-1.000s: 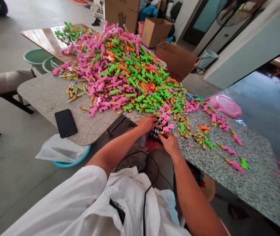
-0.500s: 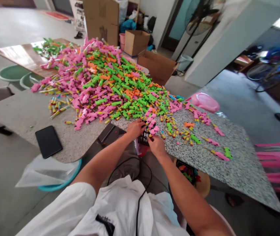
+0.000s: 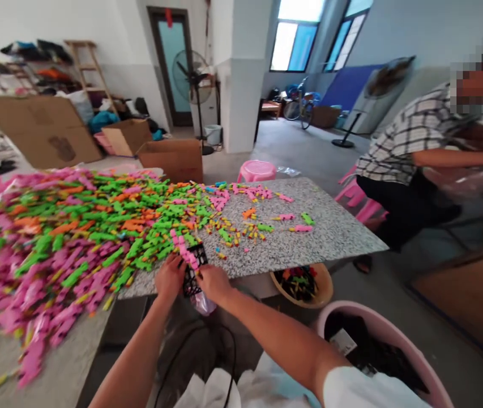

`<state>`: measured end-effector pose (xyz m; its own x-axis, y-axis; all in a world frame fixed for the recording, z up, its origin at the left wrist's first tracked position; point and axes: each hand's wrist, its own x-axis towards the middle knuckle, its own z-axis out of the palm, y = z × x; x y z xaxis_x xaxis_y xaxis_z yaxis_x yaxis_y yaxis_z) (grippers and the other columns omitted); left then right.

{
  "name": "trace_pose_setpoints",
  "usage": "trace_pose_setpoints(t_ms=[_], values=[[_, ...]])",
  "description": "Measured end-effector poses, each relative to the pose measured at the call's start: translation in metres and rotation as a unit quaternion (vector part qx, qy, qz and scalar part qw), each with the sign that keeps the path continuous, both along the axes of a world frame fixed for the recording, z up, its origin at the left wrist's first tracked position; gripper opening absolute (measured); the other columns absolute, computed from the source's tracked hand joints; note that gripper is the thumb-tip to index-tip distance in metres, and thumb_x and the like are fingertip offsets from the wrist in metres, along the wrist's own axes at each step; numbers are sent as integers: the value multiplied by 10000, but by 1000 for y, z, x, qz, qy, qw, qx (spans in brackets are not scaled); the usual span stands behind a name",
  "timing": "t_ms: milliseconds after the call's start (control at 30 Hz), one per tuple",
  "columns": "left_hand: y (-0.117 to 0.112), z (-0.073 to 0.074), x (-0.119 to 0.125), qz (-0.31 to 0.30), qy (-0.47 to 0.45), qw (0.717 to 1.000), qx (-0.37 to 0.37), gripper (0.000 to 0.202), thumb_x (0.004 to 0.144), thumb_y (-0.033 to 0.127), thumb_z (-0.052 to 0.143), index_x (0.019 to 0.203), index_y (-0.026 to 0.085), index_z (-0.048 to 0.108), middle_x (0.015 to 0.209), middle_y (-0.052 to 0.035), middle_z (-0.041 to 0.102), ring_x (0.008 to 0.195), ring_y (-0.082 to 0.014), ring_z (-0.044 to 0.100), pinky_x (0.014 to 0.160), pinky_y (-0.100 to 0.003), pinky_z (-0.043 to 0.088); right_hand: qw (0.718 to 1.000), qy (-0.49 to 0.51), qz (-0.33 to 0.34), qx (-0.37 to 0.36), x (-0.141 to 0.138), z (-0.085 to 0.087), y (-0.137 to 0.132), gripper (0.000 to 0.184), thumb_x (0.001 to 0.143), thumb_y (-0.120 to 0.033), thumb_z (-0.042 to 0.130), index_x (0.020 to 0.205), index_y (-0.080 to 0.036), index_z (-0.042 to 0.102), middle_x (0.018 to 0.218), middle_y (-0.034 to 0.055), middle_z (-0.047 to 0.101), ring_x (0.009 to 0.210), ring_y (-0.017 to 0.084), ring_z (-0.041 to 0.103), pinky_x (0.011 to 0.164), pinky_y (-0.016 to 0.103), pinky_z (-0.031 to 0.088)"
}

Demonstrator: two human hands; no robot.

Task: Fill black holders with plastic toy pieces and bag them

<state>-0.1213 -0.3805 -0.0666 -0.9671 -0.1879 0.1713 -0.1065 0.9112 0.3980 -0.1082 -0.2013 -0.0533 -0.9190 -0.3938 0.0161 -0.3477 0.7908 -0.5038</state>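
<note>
At the near edge of the granite table, a black plastic grid tray [image 3: 189, 284] is tilted between my two hands. A row of pink animal-shaped toy pieces [image 3: 184, 251] lies across it. My left hand [image 3: 170, 277] has its fingers curled at the tray's left side, close to the pink pieces. On the opposite side, my right hand [image 3: 214, 283] is closed on the tray's edge near the lowest pink piece. Its fingertips are partly hidden. Below the tray hangs a clear plastic bag [image 3: 202, 304].
A large heap of pink, green and orange toys [image 3: 92, 215] covers the left of the granite table [image 3: 326, 226]. Below its edge stand a basin [image 3: 327, 283] of parts and a pink tub [image 3: 398, 317]. A person in a checked shirt [image 3: 411, 136] sits at the right.
My view has swung right and up, bringing the seated person and pink tub into sight. Both hands stay at the black tray with the pink pieces on it.
</note>
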Motion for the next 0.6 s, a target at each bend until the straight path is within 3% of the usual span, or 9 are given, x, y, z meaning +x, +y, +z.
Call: trace_pose_setpoints(t_ms=[67, 133, 167, 233, 333, 400, 433, 533, 600], values=[[-4, -5, -3, -6, -14, 1000, -11, 320, 1036, 429, 495, 1137, 269, 753, 1364, -43, 671, 1021, -232, 689, 681, -297, 435, 999, -17, 26, -35, -11, 7, 14, 193, 982, -300, 604, 977, -202, 770, 1012, 65, 785, 925, 201, 714, 777, 250, 451], [-7, -7, -4, 3, -35, 999, -19, 325, 1027, 444, 492, 1128, 269, 747, 1387, -50, 658, 1023, -255, 691, 667, -313, 432, 997, -11, 8, -71, -30, 18, 50, 199, 984, -282, 588, 947, -220, 773, 956, 42, 784, 889, 188, 705, 769, 239, 447], [-7, -7, -4, 10, -42, 999, -22, 330, 1023, 452, 492, 1128, 267, 744, 1393, -56, 654, 1032, -269, 690, 667, -320, 433, 996, 7, -32, -84, -42, 24, 75, 235, 1002, -262, 547, 970, -226, 776, 966, 42, 784, 892, 184, 702, 785, 240, 449], [-6, -6, -3, 23, -49, 998, -25, 338, 1018, 461, 491, 1141, 263, 736, 1394, -66, 654, 1053, -291, 685, 680, -333, 443, 979, 30, -193, -62, -68, 36, 137, 269, 1008, -257, 514, 1037, -198, 775, 988, 86, 782, 904, 211, 701, 812, 267, 462], [-1, -1, 0, 27, -34, 999, -12, 303, 1009, 414, 510, 1137, 247, 727, 1371, -78, 668, 1058, -297, 680, 716, -342, 461, 921, 41, -386, -5, -101, 44, 228, 384, 1030, -262, 449, 1272, -132, 716, 1162, 173, 756, 1050, 260, 698, 899, 315, 482], [4, 2, 4, 17, -4, 1000, 18, 244, 986, 348, 553, 1104, 224, 727, 1337, -96, 683, 1058, -286, 677, 759, -343, 477, 916, 28, -400, 33, -117, 40, 271, 454, 1023, -261, 449, 1413, -136, 644, 1290, 188, 714, 1143, 272, 681, 963, 337, 481], [6, 3, 6, 8, 14, 999, 42, 225, 972, 320, 579, 1104, 210, 723, 1312, -112, 690, 1064, -285, 673, 792, -348, 484, 920, 6, -388, 55, -124, 35, 285, 451, 1021, -293, 458, 1392, -138, 662, 1301, 196, 707, 1150, 287, 680, 970, 357, 487], [8, 1, 10, 18, 37, 998, 44, 244, 960, 329, 620, 1170, 224, 690, 1203, -92, 717, 1093, -248, 663, 880, -336, 495, 916, -83, -369, 135, -137, 14, 307, 427, 1006, -386, 472, 1175, -123, 764, 1217, 239, 721, 1131, 372, 684, 940, 451, 506], [7, -3, 13, 35, 59, 996, 50, 231, 973, 296, 584, 1171, 207, 665, 1158, -90, 712, 1033, -219, 667, 908, -336, 501, 914, -78, -366, 156, -137, 2, 311, 430, 1000, -424, 475, 1133, -140, 768, 1160, 248, 730, 1107, 404, 688, 902, 484, 510]])
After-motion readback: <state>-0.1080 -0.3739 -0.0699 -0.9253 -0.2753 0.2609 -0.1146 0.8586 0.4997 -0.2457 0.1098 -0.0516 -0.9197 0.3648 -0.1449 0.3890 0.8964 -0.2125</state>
